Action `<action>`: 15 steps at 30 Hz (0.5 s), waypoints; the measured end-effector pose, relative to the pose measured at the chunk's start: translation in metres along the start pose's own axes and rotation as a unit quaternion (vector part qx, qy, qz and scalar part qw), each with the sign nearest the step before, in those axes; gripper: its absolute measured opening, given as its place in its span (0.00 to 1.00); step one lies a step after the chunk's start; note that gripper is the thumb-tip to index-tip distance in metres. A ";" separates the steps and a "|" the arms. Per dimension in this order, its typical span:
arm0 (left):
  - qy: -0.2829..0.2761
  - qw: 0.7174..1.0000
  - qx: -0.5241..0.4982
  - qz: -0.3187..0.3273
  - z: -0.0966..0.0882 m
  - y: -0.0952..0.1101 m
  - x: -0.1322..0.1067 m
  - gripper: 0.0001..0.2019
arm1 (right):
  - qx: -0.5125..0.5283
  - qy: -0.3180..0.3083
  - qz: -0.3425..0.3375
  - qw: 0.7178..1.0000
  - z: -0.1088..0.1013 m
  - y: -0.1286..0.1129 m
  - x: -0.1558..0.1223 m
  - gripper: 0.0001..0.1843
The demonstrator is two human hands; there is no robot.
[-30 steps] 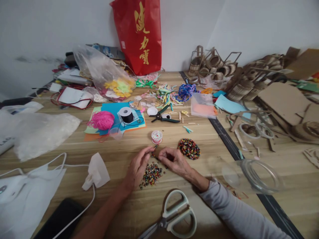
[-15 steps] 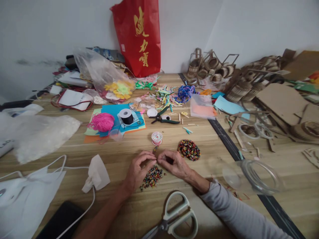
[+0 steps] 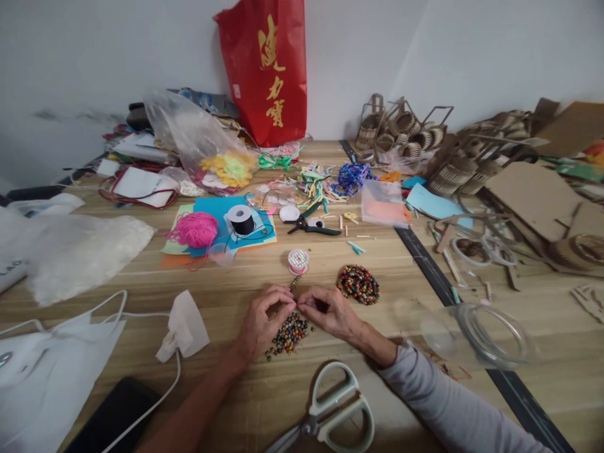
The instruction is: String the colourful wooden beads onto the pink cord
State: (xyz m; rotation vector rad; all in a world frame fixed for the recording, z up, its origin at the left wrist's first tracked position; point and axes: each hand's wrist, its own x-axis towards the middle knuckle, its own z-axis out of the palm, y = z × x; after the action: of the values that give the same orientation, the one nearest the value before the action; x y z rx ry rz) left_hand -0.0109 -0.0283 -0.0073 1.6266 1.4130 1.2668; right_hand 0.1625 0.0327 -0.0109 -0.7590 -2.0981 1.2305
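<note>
Fingertips (image 3: 306, 301) have just met: left hand (image 3: 262, 319) apparently pinches bead strand (image 3: 296, 281), right hand (image 3: 333, 311) pinches too, contents indiscernible; work seems two-handed.

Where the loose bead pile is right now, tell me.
In the head view, the loose bead pile lies below the picture's centre, just right of the left hand and beyond the scissors.

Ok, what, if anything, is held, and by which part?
Can't tell: anything between the left hand and right hand, by the bead strand, is too small to see.
</note>
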 end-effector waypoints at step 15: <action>0.059 0.986 0.154 0.026 -0.002 -0.005 0.000 0.05 | 0.062 0.061 -0.060 0.994 -0.007 -0.001 0.007 0.11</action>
State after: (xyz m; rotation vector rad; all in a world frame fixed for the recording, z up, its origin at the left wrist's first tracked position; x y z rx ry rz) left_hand -0.0142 -0.0269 -0.0114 1.8244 1.7189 1.2371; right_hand 0.1628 0.0411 -0.0064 -0.6269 -1.9212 1.2052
